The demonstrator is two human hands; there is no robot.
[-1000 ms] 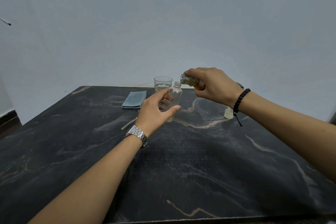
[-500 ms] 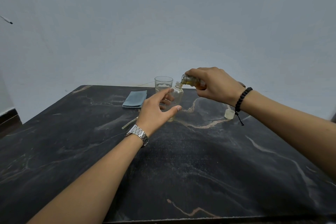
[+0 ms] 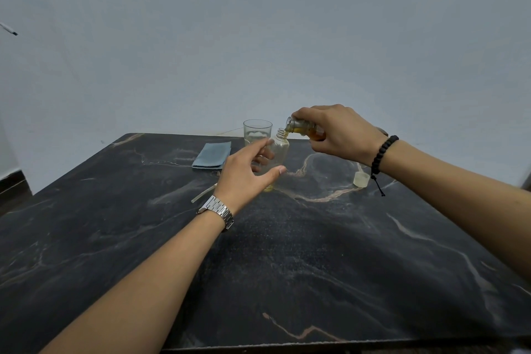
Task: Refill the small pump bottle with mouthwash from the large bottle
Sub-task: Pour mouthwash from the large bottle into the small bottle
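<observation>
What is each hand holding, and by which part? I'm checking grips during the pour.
Right hand grips the tilted large bottle around its body. Left hand steadies the upright small bottle by its side.

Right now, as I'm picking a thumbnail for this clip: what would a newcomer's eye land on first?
First, the two hands meeting at the far middle of the dark marble table: the right hand tips a bottle of amber liquid over the open neck of a clear bottle, which the left hand steadies. Just behind stands an empty glass, with a folded blue cloth to its left.
</observation>
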